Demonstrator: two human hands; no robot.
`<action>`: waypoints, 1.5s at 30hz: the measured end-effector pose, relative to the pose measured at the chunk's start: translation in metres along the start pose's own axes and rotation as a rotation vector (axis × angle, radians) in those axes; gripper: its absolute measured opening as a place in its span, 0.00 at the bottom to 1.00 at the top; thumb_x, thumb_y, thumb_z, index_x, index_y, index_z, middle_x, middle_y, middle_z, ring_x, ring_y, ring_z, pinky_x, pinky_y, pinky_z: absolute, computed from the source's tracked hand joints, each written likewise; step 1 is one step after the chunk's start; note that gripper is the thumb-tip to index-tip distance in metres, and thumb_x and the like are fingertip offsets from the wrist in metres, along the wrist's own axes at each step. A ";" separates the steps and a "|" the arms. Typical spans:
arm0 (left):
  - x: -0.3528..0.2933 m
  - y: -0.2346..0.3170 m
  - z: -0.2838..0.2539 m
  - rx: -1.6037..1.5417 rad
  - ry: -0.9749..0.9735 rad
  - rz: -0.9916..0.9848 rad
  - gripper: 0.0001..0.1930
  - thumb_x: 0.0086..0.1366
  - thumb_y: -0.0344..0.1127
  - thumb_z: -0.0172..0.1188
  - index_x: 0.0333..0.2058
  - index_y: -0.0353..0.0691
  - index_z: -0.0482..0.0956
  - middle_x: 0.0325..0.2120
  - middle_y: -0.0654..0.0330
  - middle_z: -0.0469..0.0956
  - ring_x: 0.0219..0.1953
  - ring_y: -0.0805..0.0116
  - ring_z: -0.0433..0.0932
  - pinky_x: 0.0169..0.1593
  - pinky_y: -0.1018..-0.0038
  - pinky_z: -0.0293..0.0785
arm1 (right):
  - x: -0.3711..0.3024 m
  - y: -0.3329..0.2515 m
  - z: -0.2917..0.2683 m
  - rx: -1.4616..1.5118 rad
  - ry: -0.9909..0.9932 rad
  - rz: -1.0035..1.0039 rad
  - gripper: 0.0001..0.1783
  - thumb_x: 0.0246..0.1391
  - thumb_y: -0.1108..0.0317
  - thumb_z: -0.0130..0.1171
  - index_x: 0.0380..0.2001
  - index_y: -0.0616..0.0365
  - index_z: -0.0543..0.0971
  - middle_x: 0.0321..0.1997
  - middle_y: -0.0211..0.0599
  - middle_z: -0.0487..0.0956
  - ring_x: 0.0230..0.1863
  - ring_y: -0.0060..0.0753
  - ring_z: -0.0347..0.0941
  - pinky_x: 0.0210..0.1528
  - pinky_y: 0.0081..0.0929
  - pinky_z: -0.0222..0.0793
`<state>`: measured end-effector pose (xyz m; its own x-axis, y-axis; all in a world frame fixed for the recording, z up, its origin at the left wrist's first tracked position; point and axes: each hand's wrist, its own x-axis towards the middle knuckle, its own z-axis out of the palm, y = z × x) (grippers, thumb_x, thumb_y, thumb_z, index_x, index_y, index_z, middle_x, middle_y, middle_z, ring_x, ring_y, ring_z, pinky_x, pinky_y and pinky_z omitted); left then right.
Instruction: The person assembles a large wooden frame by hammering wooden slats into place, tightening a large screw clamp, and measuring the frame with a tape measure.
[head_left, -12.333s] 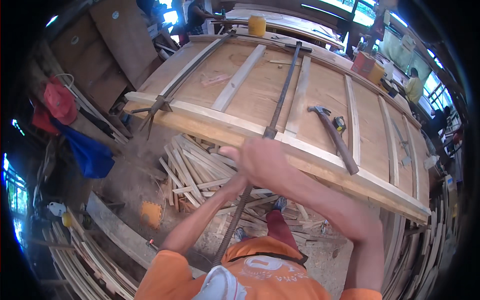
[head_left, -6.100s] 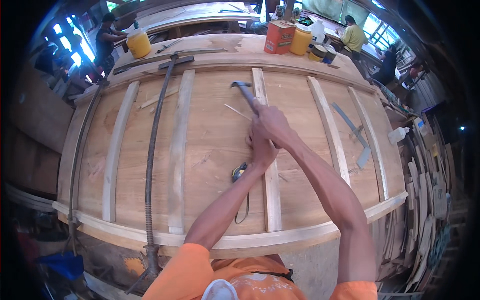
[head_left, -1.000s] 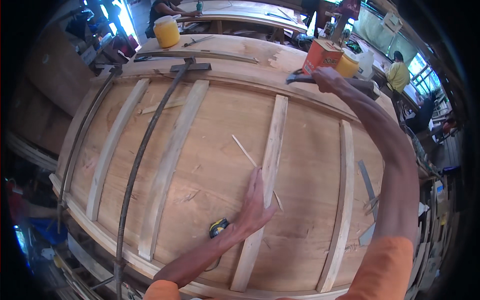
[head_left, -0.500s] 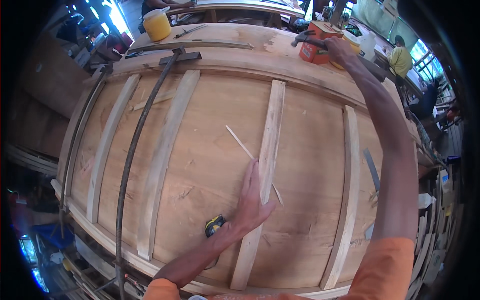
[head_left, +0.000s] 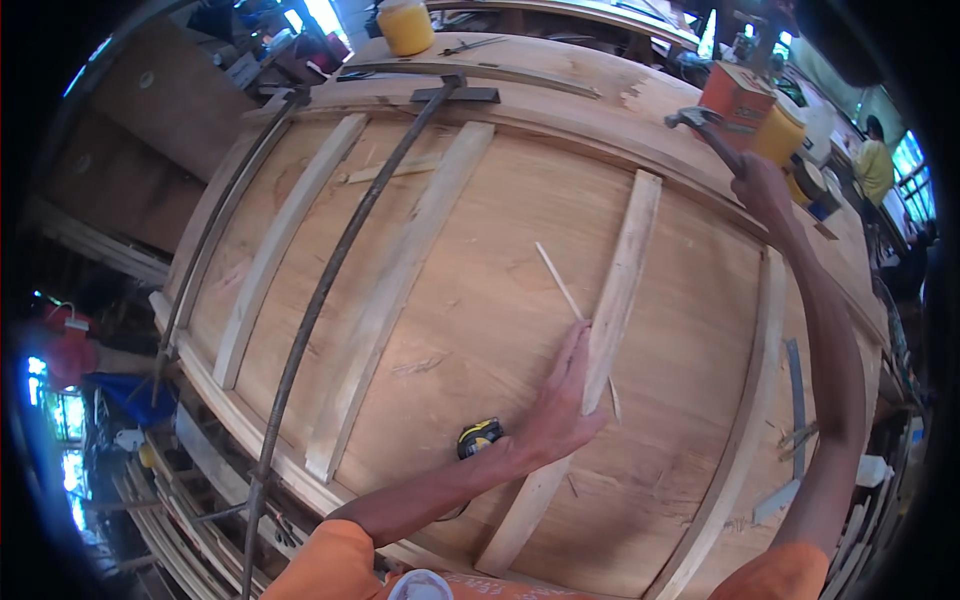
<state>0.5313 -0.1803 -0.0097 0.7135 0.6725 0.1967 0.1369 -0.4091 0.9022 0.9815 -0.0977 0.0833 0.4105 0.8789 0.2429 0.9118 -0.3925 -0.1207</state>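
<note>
My left hand (head_left: 568,405) grips a wooden slat (head_left: 625,265) near its middle, fingers along its left side and thumb across it. That slat lies over a large plywood panel (head_left: 480,300) inside a timber frame. Up at the far right, my right hand (head_left: 765,190) is closed round the handle of a claw hammer (head_left: 722,150), its head raised and apart from the slat. A thin wood strip (head_left: 557,275) passes under the slat by my left fingertips. Beside my left wrist rests a black and yellow tape measure (head_left: 479,437).
A long bar clamp (head_left: 335,270) crosses the panel, with another clamp (head_left: 225,220) farther left. More slats, such as one (head_left: 405,290) at left, span the frame. An orange box (head_left: 738,100) and yellow containers (head_left: 777,135) stand far right. A metal square (head_left: 795,400) lies at right.
My view has swung, so the panel sits farther right. The hammer has come down and nearer, off the front of the orange box. My left hand keeps its place on the slat.
</note>
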 end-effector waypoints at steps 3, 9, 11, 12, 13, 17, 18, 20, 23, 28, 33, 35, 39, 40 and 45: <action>0.000 0.003 0.001 -0.036 -0.008 -0.017 0.50 0.52 0.22 0.63 0.73 0.21 0.49 0.73 0.32 0.53 0.77 0.34 0.53 0.76 0.57 0.57 | -0.073 -0.025 -0.014 0.203 -0.110 0.153 0.15 0.55 0.62 0.66 0.38 0.64 0.80 0.29 0.53 0.81 0.35 0.50 0.83 0.39 0.47 0.74; -0.003 -0.003 -0.002 0.014 0.015 0.011 0.50 0.52 0.22 0.63 0.73 0.21 0.49 0.73 0.32 0.53 0.76 0.33 0.54 0.75 0.58 0.59 | -0.207 -0.082 -0.024 0.541 -0.320 0.394 0.16 0.57 0.63 0.63 0.35 0.68 0.75 0.24 0.42 0.73 0.26 0.37 0.71 0.32 0.40 0.68; 0.000 -0.002 -0.001 0.006 0.003 -0.005 0.50 0.53 0.22 0.64 0.73 0.21 0.48 0.73 0.33 0.53 0.76 0.33 0.54 0.75 0.58 0.59 | -0.236 -0.085 -0.023 0.497 -0.277 0.383 0.15 0.56 0.64 0.63 0.35 0.68 0.74 0.24 0.42 0.71 0.27 0.37 0.70 0.33 0.40 0.68; 0.000 -0.001 -0.002 0.000 -0.005 -0.023 0.50 0.53 0.23 0.64 0.73 0.21 0.48 0.73 0.33 0.53 0.76 0.33 0.55 0.75 0.58 0.59 | -0.247 -0.087 -0.021 0.454 -0.235 0.367 0.14 0.56 0.66 0.63 0.35 0.68 0.74 0.24 0.42 0.70 0.28 0.37 0.70 0.33 0.40 0.68; 0.001 0.000 -0.001 -0.002 -0.002 -0.023 0.50 0.53 0.23 0.64 0.73 0.21 0.48 0.73 0.33 0.53 0.76 0.33 0.55 0.75 0.58 0.59 | -0.257 -0.086 -0.020 0.452 -0.235 0.365 0.14 0.56 0.66 0.63 0.35 0.68 0.74 0.24 0.42 0.70 0.28 0.37 0.70 0.33 0.40 0.68; -0.003 0.001 -0.003 0.008 -0.013 -0.010 0.51 0.54 0.25 0.65 0.73 0.21 0.47 0.73 0.30 0.51 0.76 0.31 0.53 0.76 0.58 0.57 | -0.274 -0.081 -0.012 0.441 -0.240 0.355 0.12 0.56 0.68 0.62 0.35 0.67 0.73 0.24 0.43 0.69 0.29 0.39 0.69 0.35 0.42 0.66; -0.005 0.001 -0.004 0.020 -0.019 -0.002 0.51 0.55 0.26 0.65 0.73 0.21 0.46 0.73 0.29 0.49 0.76 0.31 0.52 0.77 0.57 0.56 | -0.276 -0.082 -0.012 0.434 -0.254 0.380 0.12 0.56 0.68 0.62 0.35 0.67 0.73 0.25 0.43 0.69 0.29 0.40 0.69 0.35 0.43 0.66; -0.009 -0.002 -0.003 0.051 -0.015 -0.017 0.51 0.57 0.27 0.66 0.74 0.21 0.46 0.74 0.27 0.47 0.77 0.30 0.51 0.77 0.57 0.55 | -0.280 -0.085 -0.010 0.421 -0.271 0.389 0.13 0.56 0.68 0.62 0.35 0.67 0.73 0.25 0.44 0.70 0.29 0.41 0.69 0.35 0.43 0.66; -0.020 0.027 -0.027 0.078 0.009 -0.041 0.50 0.61 0.29 0.67 0.76 0.24 0.46 0.75 0.27 0.47 0.78 0.32 0.49 0.78 0.57 0.54 | -0.287 -0.086 -0.003 0.416 -0.209 0.365 0.14 0.57 0.66 0.62 0.35 0.68 0.73 0.25 0.47 0.71 0.29 0.44 0.70 0.36 0.44 0.67; -0.082 0.099 -0.119 -0.035 0.089 -0.190 0.41 0.68 0.29 0.65 0.75 0.29 0.56 0.73 0.37 0.62 0.72 0.43 0.69 0.75 0.60 0.62 | -0.294 -0.083 0.005 0.397 -0.177 0.294 0.18 0.58 0.61 0.61 0.37 0.70 0.74 0.27 0.48 0.74 0.31 0.45 0.72 0.40 0.43 0.69; -0.199 0.117 -0.207 -0.099 0.635 -0.241 0.13 0.67 0.24 0.64 0.49 0.31 0.86 0.27 0.61 0.87 0.26 0.81 0.80 0.26 0.84 0.74 | -0.294 -0.056 0.023 0.338 -0.218 0.230 0.20 0.59 0.58 0.64 0.37 0.69 0.75 0.31 0.54 0.77 0.36 0.51 0.75 0.43 0.48 0.70; -0.235 0.136 -0.238 0.146 0.915 -0.312 0.14 0.71 0.26 0.61 0.53 0.28 0.83 0.20 0.68 0.77 0.22 0.82 0.77 0.26 0.85 0.71 | -0.290 -0.033 0.038 0.282 -0.243 0.177 0.23 0.61 0.55 0.65 0.40 0.68 0.75 0.31 0.51 0.77 0.37 0.47 0.77 0.43 0.47 0.71; -0.301 0.153 -0.290 0.252 1.147 -0.119 0.24 0.70 0.23 0.62 0.63 0.25 0.72 0.28 0.67 0.77 0.31 0.81 0.77 0.45 0.80 0.78 | -0.289 -0.059 0.018 0.326 -0.367 0.151 0.29 0.68 0.46 0.64 0.47 0.67 0.76 0.35 0.46 0.79 0.39 0.36 0.76 0.43 0.40 0.72; -0.314 0.155 -0.295 0.277 1.155 -0.112 0.26 0.70 0.22 0.62 0.65 0.24 0.70 0.33 0.65 0.79 0.35 0.80 0.78 0.48 0.80 0.78 | -0.291 -0.059 0.018 0.365 -0.360 0.169 0.30 0.67 0.46 0.64 0.49 0.67 0.76 0.37 0.46 0.80 0.40 0.36 0.76 0.45 0.38 0.72; -0.365 0.161 -0.300 0.325 1.174 -0.213 0.32 0.69 0.23 0.64 0.69 0.26 0.63 0.46 0.56 0.79 0.47 0.75 0.78 0.53 0.79 0.77 | -0.297 -0.058 0.020 0.429 -0.392 0.223 0.34 0.64 0.44 0.67 0.56 0.66 0.74 0.45 0.47 0.81 0.47 0.37 0.75 0.53 0.36 0.70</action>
<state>0.0864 -0.3066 0.1788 -0.3694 0.8218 0.4338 0.4584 -0.2450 0.8543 0.8067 -0.3310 -0.0007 0.4820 0.8544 -0.1942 0.6853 -0.5057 -0.5240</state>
